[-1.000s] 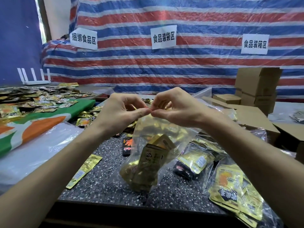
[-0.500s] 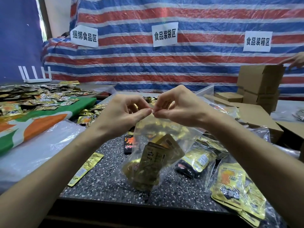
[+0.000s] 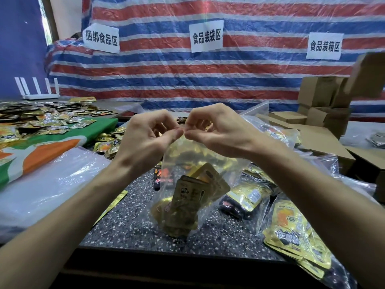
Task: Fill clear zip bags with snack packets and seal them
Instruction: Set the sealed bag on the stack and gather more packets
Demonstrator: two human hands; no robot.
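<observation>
A clear zip bag (image 3: 185,161) hangs above the speckled table (image 3: 133,224), with several gold snack packets (image 3: 191,197) slumped in its bottom. My left hand (image 3: 145,138) and my right hand (image 3: 216,130) meet at the bag's top edge, each pinching the zip strip between thumb and forefinger, fingertips almost touching. The strip itself is mostly hidden by my fingers.
Filled clear bags of packets (image 3: 291,230) lie at the right. A stack of flat clear bags (image 3: 48,184) sits at the left, behind it a green and orange cloth (image 3: 41,147) with a heap of loose packets (image 3: 41,117). Cardboard boxes (image 3: 320,101) stand at the back right.
Both hands stay pinched at the bag's top, hardly shifting. A hand that showed at the far right edge half a second ago is gone, and a blurred box now shows there.
</observation>
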